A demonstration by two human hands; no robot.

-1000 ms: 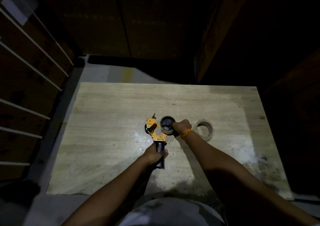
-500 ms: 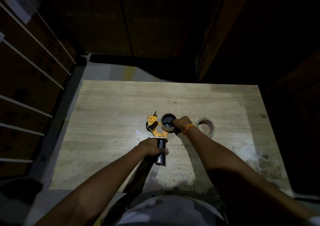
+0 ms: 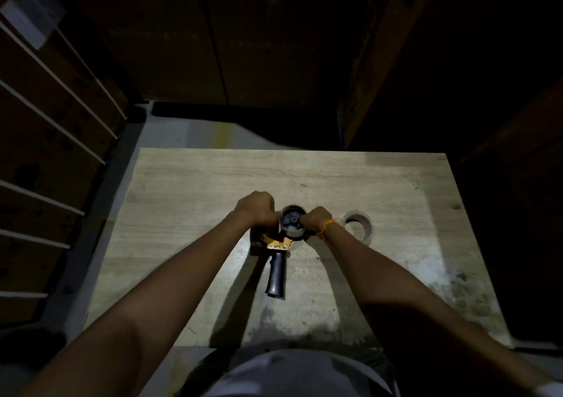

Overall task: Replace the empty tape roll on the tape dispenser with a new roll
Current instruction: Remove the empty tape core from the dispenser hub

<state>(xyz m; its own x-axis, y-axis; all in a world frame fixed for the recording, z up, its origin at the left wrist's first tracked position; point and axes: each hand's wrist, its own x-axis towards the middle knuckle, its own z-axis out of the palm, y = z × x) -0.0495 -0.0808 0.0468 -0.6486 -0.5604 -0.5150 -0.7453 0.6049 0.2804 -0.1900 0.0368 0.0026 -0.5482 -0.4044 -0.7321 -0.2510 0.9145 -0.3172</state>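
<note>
Dim all round the pale wooden tabletop [image 3: 195,214]; surroundings too dark to read. Orange-framed tape dispenser with a black pistol handle [image 3: 276,270] lying flat near the table's middle, handle pointing back toward the body. Front of the frame hidden under the left hand [image 3: 256,206], so blade and roller not visible. Fingers of both hands tucked out of sight. Left hand curled closed at the left edge of the empty tape roll on the black hub [image 3: 293,222]; right hand [image 3: 316,216], orange thread at the wrist, closed against the roll's right edge. Exact grip hard to make out. New tape roll, brownish ring [image 3: 359,225], flat on the table just right of the right wrist, untouched.

Half a second earlier, left hand wrapped round the handle; now off it and up at the roll, handle bare.
</note>
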